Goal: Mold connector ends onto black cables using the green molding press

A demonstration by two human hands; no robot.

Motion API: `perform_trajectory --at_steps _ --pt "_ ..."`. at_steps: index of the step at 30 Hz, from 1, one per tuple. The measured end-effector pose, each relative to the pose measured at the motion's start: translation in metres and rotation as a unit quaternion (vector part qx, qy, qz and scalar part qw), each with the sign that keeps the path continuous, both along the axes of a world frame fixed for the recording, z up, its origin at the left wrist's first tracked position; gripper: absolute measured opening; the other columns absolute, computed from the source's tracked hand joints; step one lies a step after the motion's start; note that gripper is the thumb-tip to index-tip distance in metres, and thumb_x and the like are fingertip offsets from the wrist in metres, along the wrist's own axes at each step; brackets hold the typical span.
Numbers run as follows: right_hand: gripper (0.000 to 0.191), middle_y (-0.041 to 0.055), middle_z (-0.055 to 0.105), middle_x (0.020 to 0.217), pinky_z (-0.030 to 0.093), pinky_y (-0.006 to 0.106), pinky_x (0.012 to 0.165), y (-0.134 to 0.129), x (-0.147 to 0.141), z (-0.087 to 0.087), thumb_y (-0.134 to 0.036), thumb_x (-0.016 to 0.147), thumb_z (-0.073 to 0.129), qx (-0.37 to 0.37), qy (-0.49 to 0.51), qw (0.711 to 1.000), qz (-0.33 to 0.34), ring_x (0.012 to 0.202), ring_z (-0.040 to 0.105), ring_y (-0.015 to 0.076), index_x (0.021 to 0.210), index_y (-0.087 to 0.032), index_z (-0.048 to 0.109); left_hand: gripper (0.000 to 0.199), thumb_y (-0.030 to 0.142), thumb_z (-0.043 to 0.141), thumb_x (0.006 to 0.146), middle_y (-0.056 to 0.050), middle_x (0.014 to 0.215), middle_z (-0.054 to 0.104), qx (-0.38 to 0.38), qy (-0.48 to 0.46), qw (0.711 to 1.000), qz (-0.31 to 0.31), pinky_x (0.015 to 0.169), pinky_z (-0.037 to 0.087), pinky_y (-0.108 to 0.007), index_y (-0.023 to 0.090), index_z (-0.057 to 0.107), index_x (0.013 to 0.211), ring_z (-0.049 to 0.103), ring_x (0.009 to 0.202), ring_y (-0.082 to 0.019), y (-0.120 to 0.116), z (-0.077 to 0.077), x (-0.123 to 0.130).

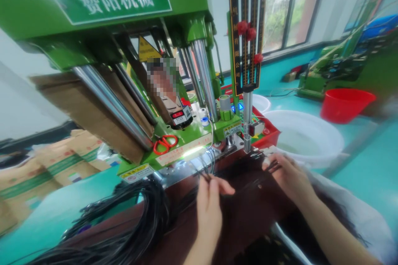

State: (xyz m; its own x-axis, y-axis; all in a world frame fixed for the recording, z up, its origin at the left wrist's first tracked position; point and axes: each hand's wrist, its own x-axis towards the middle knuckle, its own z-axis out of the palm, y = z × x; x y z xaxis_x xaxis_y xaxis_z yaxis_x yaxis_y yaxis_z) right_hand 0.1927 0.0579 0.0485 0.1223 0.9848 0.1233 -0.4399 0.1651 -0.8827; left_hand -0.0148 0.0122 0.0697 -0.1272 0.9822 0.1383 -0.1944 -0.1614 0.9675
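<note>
My left hand (210, 203) is in front of the green press, its thumb and fingers pinched on thin dark cable ends. Farther right, my right hand (287, 176) is closed on the ends of black cables (274, 167). More black cables (239, 163) lie across the brown tabletop (245, 207) between the hands and the press. A large looped bundle of black cables (152, 207) hangs over the table's left side. The brightly lit metal work area (189, 161) of the press lies just beyond my left hand.
The green press (186, 0) stands ahead with steel columns (203, 78). Red-handled scissors (165, 144) rest on its bed. A red control box (270, 132) and a white tub (311, 132) are at right, with a red bucket (345, 105) behind. Cardboard boxes (59, 165) stand left.
</note>
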Motion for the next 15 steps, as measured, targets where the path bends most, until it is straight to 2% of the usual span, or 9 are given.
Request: perform_trajectory --at_steps 3,5,6,8,10,12,13,15 --pt "0.019 0.0028 0.062 0.066 0.048 0.031 0.063 0.002 0.02 -0.017 -0.037 0.077 0.059 0.0 -0.032 0.998 -0.06 0.065 0.058 0.0174 0.068 -0.02 0.061 0.014 0.032 0.044 0.085 0.008 0.049 0.039 0.052 -0.143 0.983 0.099 0.045 0.037 -0.019 0.021 0.041 0.078 0.038 0.043 -0.007 0.005 0.021 -0.028" --pt "0.024 0.0047 0.063 0.064 0.047 0.029 0.06 -0.007 0.022 -0.024 -0.039 0.077 0.058 -0.022 -0.066 0.997 -0.039 0.063 0.058 0.0173 0.068 -0.017 0.063 0.014 0.032 0.046 0.084 0.009 0.048 0.037 0.056 -0.156 0.98 0.106 0.039 0.028 -0.017 0.021 0.042 0.077 0.032 0.039 -0.006 0.008 0.029 -0.039" --pt "0.026 0.0055 0.063 0.063 0.047 0.028 0.057 -0.014 0.019 -0.024 -0.04 0.078 0.057 -0.032 -0.08 0.996 -0.015 0.061 0.057 0.0172 0.068 -0.016 0.063 0.015 0.033 0.045 0.084 0.008 0.048 0.039 0.047 -0.123 0.988 0.084 0.039 0.028 -0.018 0.02 0.043 0.076 0.034 0.039 -0.006 0.01 0.03 -0.037" --pt "0.031 0.0066 0.063 0.061 0.046 0.026 0.05 -0.031 0.009 -0.017 -0.043 0.079 0.054 -0.049 -0.105 0.993 0.034 0.055 0.056 0.0165 0.068 -0.016 0.064 0.021 0.035 0.04 0.086 0.005 0.05 0.048 0.021 -0.001 1.0 -0.009 0.046 0.035 -0.021 0.019 0.045 0.074 0.042 0.044 -0.008 0.012 0.024 -0.022" --pt "0.033 0.007 0.064 0.06 0.046 0.026 0.047 -0.044 -0.001 -0.004 -0.045 0.079 0.053 -0.05 -0.128 0.99 0.041 0.051 0.056 0.0163 0.067 -0.016 0.066 0.028 0.037 0.034 0.088 0.0 0.057 0.057 0.006 0.133 0.983 -0.129 0.058 0.041 -0.024 0.018 0.046 0.071 0.051 0.054 -0.01 0.014 0.011 0.006" --pt "0.032 0.0069 0.064 0.061 0.048 0.027 0.051 -0.05 -0.007 0.008 -0.046 0.076 0.055 -0.03 -0.159 0.987 -0.011 0.054 0.058 0.0177 0.065 -0.019 0.068 0.03 0.038 0.03 0.088 0.001 0.056 0.056 -0.006 0.217 0.954 -0.206 0.059 0.04 -0.025 0.019 0.045 0.072 0.051 0.054 -0.011 0.017 -0.005 0.034" --pt "0.03 0.0065 0.065 0.062 0.049 0.027 0.052 -0.051 -0.007 0.011 -0.046 0.074 0.057 -0.019 -0.172 0.984 -0.043 0.055 0.058 0.0182 0.064 -0.02 0.068 0.03 0.039 0.028 0.088 0.001 0.055 0.055 -0.012 0.253 0.942 -0.218 0.057 0.039 -0.025 0.019 0.046 0.074 0.05 0.051 -0.012 0.018 -0.011 0.045" --pt "0.023 0.0056 0.064 0.062 0.05 0.028 0.053 -0.049 -0.004 0.009 -0.042 0.073 0.059 -0.013 -0.172 0.982 -0.075 0.057 0.058 0.0187 0.065 -0.023 0.07 0.031 0.04 0.026 0.088 -0.001 0.058 0.056 -0.007 0.34 0.919 -0.2 0.056 0.037 -0.027 0.02 0.049 0.081 0.051 0.054 -0.015 0.021 -0.022 0.059"
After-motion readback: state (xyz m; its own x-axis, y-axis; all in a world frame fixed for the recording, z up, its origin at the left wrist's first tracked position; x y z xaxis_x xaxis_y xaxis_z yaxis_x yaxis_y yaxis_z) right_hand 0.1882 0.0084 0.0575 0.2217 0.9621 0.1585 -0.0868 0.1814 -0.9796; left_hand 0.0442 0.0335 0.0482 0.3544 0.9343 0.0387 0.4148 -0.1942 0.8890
